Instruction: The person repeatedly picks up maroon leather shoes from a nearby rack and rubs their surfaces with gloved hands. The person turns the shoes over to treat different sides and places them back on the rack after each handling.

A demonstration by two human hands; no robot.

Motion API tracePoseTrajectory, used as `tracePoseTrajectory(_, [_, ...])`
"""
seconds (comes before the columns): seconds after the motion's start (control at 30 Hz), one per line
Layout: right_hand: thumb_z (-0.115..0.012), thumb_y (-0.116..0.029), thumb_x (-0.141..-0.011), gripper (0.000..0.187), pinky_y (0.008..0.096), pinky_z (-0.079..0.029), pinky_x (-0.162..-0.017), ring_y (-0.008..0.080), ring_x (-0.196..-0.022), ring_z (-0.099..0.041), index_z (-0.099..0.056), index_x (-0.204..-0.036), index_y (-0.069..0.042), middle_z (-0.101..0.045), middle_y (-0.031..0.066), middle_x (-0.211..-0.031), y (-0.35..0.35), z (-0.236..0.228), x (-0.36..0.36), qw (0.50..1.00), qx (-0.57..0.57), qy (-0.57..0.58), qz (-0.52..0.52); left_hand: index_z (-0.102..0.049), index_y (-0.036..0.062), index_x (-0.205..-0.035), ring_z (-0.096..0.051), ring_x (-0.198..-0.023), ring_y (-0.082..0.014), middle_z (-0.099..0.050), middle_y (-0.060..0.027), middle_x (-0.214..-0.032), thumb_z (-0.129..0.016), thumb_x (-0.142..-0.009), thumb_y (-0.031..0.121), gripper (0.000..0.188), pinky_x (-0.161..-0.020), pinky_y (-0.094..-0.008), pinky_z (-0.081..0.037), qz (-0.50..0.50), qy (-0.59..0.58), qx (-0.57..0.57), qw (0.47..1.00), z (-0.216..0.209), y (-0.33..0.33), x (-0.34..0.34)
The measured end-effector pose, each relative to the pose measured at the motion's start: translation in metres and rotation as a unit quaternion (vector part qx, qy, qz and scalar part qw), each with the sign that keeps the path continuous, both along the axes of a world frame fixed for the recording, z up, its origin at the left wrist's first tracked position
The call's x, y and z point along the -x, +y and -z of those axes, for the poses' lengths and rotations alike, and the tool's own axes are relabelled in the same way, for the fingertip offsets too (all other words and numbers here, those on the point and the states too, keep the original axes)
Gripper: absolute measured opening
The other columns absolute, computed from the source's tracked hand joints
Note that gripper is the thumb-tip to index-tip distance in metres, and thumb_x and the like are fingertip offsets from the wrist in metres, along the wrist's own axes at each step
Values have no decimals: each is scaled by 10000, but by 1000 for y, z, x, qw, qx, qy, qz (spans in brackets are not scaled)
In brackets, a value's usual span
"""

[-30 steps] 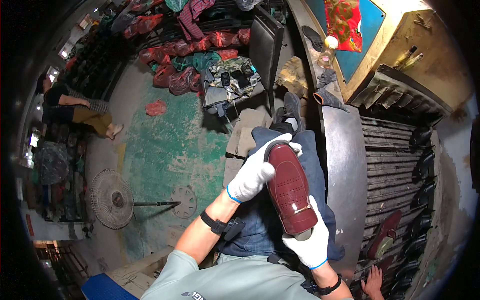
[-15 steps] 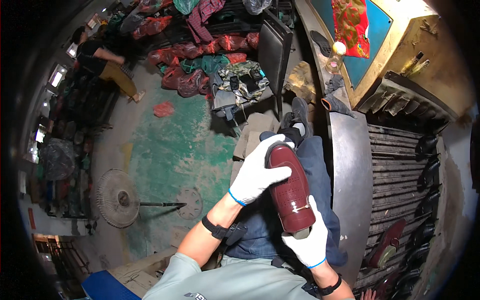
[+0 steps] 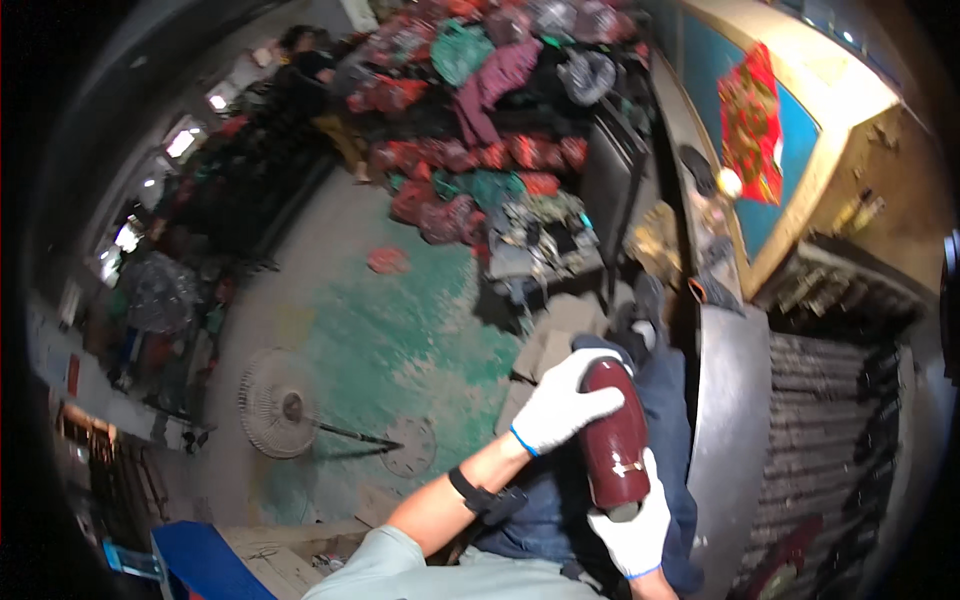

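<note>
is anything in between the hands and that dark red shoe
Only the white gloves; nothing else visible. The left hand holds the far end of the dark red shoe, the right hand its near end.

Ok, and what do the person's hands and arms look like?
The left hand and right hand wear white gloves with blue cuff edging. A black strap with a dark boxy piece circles the left forearm, and the left sleeve is short and pale grey-green.

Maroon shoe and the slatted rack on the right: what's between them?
In the head view, a blue trouser leg, then a grey metal ledge, lie between the maroon shoe and the slatted rack.
</note>
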State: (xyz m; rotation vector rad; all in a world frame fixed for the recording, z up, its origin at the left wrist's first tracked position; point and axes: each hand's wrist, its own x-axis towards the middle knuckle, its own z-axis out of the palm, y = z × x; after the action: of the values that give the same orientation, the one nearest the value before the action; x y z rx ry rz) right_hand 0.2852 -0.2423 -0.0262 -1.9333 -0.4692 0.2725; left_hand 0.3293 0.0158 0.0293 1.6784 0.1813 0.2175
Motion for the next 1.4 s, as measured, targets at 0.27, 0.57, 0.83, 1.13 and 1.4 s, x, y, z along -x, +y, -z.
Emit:
tracePoseTrajectory(0.27, [-629,-412,-1043,726,491,-594,-1050,379,-1309,-697,-527,-1600,42,-672,274,-1487,-3,-54,-5,980,-171,101,-14,-697,11,-1355,-704,-1122,-182,-747,-83,-1231,-824,-1013,222,421,-1035,-376,-580,-113,-27,198,973,23,14,17])
tracePoseTrajectory(0.57, [-719,-496,-1073,752,628,-560,-1107,460,-1383,-620,-491,-1647,-66,-555,282,-1631,-36,51,13,695,-495,519,-52,-668,50,-1406,-738,-1223,-283,-769,-122,-1298,-486,-1185,304,383,-1088,-435,-613,-35,-26,660,750,81,-8,43])
tracePoseTrajectory(0.83, [-813,-366,-917,911,581,-423,-1291,410,-1527,-533,-407,-1654,-19,-539,254,-1630,14,-37,-29,849,-518,21,102,-683,106,-1387,-729,-1237,-266,-770,-109,-1330,-641,-1096,317,362,-1073,-439,-602,-143,71,555,816,98,-58,60])
tracePoseTrajectory(1.13, [-745,-553,-1021,764,433,-538,-1105,284,-1256,-666,-556,-1463,41,-668,179,-1342,40,0,-42,925,-373,-38,59,-706,-7,-1387,-749,-1143,-314,-776,-157,-1257,-217,-1213,578,782,-1090,-448,-558,-230,-91,67,967,24,-58,56])
tracePoseTrajectory(1.4, [-447,-621,-1157,713,425,-519,-1121,280,-1217,-683,-592,-1375,42,-689,200,-1337,41,-1,-46,941,-313,-85,99,-771,-34,-1127,-796,-928,-355,-804,-204,-1070,-533,-1096,88,269,-862,-413,-631,-193,-197,-172,946,31,-74,32])
